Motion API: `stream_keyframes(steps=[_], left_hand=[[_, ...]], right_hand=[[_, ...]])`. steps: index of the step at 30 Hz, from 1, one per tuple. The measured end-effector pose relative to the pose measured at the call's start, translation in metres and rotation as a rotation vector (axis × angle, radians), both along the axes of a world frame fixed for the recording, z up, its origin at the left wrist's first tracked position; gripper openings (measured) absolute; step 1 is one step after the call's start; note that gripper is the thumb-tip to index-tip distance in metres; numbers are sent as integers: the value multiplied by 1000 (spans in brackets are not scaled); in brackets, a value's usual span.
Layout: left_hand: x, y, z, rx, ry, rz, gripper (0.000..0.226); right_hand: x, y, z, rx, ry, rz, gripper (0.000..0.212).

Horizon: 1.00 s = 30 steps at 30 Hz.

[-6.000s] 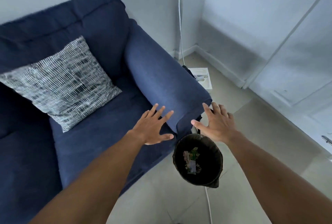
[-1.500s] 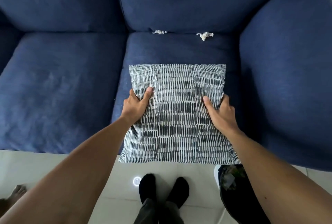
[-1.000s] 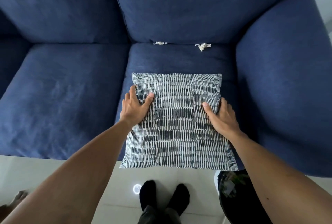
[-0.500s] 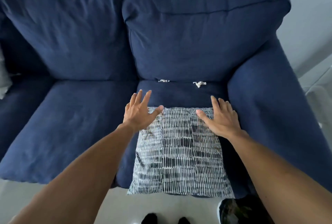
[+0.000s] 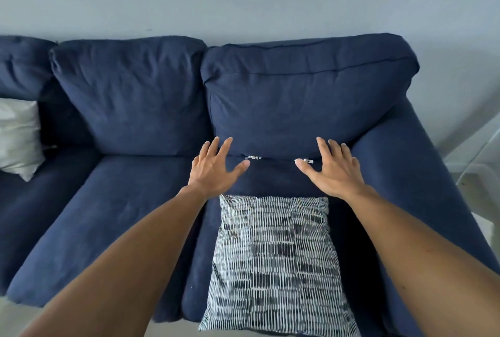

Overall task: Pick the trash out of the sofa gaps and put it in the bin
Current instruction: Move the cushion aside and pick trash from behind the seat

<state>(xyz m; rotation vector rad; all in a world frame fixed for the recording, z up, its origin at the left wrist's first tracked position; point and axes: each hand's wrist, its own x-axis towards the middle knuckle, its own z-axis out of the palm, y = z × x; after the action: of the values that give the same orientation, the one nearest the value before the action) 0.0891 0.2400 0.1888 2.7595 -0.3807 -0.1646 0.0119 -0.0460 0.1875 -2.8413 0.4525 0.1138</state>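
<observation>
while both arms reach forward over a dark blue sofa (image 5: 130, 201), the left hand (image 5: 212, 167) and right hand (image 5: 334, 169) hover palm down with fingers spread, holding nothing; two small white scraps of trash sit in the gap where the right seat cushion meets the back cushion, one scrap (image 5: 253, 157) just beside the left thumb, the other (image 5: 305, 160) at the right thumb tip; a black-and-white patterned pillow (image 5: 273, 263) lies flat on the seat front, beneath the forearms; a pale cushion (image 5: 16, 136) rests at far left.
</observation>
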Motion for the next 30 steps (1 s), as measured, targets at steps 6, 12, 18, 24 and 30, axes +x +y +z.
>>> stream_keyframes(steps=[6, 12, 18, 24, 30], left_hand=[[2, -1, 5, -7, -13, -1, 90], [2, -8, 3, -18, 10, -1, 90], [9, -22, -18, -30, 31, -10, 88], [27, -36, -56, -38, 83, -30, 84], [74, -53, -106, -41, 134, -7, 80]], right_hand=[[3, -2, 7, 8, 0, 2, 99], [3, -8, 1, 15, 2, 5, 99], [7, -18, -19, 23, 17, 2, 94], [22, -25, -61, 58, 104, -5, 93], [62, -40, -118, 104, 164, -46, 94]])
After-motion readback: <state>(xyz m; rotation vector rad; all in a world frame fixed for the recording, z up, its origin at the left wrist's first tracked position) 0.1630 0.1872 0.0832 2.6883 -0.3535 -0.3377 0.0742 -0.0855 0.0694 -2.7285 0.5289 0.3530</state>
